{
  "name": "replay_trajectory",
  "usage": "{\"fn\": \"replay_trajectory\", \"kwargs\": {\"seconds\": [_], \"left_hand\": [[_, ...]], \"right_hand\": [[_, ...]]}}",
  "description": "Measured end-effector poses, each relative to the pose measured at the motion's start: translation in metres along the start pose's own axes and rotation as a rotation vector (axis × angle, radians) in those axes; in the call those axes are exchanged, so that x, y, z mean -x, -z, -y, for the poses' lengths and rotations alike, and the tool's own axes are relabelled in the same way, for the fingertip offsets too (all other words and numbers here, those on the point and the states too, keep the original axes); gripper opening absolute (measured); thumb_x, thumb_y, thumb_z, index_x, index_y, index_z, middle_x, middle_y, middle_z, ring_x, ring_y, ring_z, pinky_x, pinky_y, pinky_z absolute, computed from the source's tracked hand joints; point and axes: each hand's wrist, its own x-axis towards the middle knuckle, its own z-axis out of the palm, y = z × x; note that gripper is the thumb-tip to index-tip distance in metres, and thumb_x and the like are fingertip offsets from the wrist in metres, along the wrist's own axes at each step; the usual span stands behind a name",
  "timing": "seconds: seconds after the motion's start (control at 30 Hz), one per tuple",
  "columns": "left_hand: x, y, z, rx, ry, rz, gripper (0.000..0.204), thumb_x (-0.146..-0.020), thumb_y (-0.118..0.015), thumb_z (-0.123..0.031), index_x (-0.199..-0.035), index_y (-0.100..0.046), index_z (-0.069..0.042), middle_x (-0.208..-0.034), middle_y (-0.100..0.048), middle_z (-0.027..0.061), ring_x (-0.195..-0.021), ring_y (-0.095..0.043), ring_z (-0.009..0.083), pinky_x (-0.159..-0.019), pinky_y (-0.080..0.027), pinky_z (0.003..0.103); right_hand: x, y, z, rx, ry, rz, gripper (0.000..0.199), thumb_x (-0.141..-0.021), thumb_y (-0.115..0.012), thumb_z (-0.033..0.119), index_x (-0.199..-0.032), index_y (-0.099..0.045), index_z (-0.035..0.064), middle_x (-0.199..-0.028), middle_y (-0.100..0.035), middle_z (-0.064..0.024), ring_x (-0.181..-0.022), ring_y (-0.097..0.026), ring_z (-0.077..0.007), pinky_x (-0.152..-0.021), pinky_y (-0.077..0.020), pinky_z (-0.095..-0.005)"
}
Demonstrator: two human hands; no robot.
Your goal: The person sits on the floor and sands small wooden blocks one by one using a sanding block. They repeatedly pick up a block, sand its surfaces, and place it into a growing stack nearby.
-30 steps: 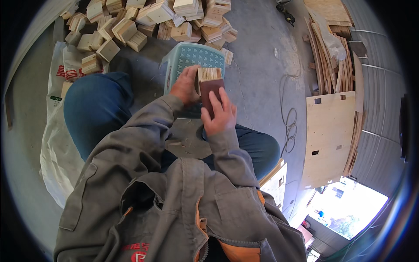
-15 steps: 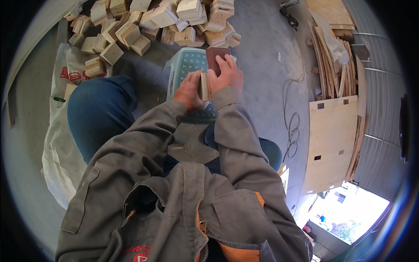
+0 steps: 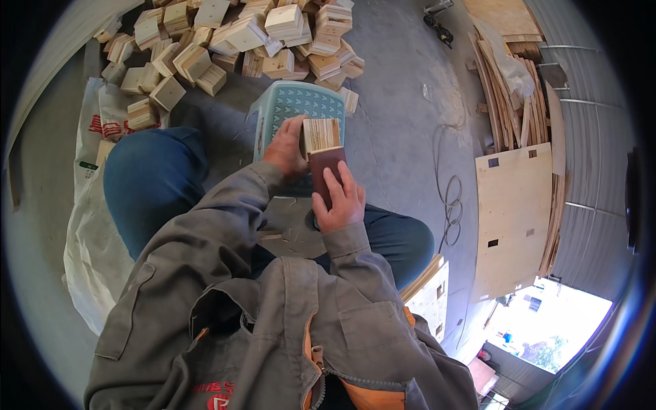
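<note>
grey concrete floor (image 3: 403, 102), scattered wood blocks (image 3: 232, 41), leaning plywood sheets (image 3: 519, 225).

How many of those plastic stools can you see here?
1: a turquoise plastic stool stands on the floor just beyond the person's hands, below the pile of wooden blocks. Its lower part is hidden behind the hands.

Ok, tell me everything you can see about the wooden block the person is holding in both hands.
The wooden block is a squarish chunk of pale layered plywood, its striped edge plies facing up. It is held above the teal plastic stool, between the knees. The left hand cups its left side; the right hand presses a dark reddish-brown pad, perhaps sandpaper, against its near edge. Similar blocks lie heaped on the concrete floor beyond.
</note>
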Motion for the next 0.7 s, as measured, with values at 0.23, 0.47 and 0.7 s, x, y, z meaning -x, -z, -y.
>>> {"fn": "replay_trajectory", "kwargs": {"seconds": [0.23,0.47,0.7], "left_hand": [[0.001,0.002,0.0,0.016,-0.001,0.004,0.096,-0.073,-0.093,-0.033,-0.152,-0.042,-0.009,-0.146,-0.051,0.023,-0.137,-0.052,0.044,-0.114,-0.047,0.047],[-0.001,0.008,-0.013,0.013,0.041,0.06,0.101,-0.067,-0.095,-0.019,-0.152,-0.041,-0.007,-0.145,-0.051,0.0221,-0.138,-0.052,0.0422,-0.116,-0.047,0.046],[-0.003,0.004,-0.017,0.002,0.035,0.041,0.099,-0.067,-0.093,-0.018,-0.151,-0.041,-0.011,-0.145,-0.051,0.0208,-0.138,-0.051,0.0436,-0.116,-0.046,0.047]], "right_hand": [[-0.021,-0.006,-0.005,-0.017,0.005,-0.026,0.061,-0.081,-0.082,0.02,-0.14,-0.069,0.0161,-0.156,-0.056,-0.0143,-0.12,-0.06,-0.0391,-0.104,-0.0492,-0.0507],[-0.144,-0.031,-0.027,0.049,-0.163,0.003,0.055,-0.087,-0.076,0.025,-0.141,-0.069,0.0168,-0.157,-0.056,-0.0109,-0.123,-0.06,-0.0397,-0.107,-0.0495,-0.0491],[-0.137,-0.032,-0.042,0.081,-0.111,-0.04,0.055,-0.088,-0.075,0.027,-0.141,-0.069,0.016,-0.156,-0.056,-0.0121,-0.127,-0.059,-0.0392,-0.11,-0.0471,-0.0501]]}}
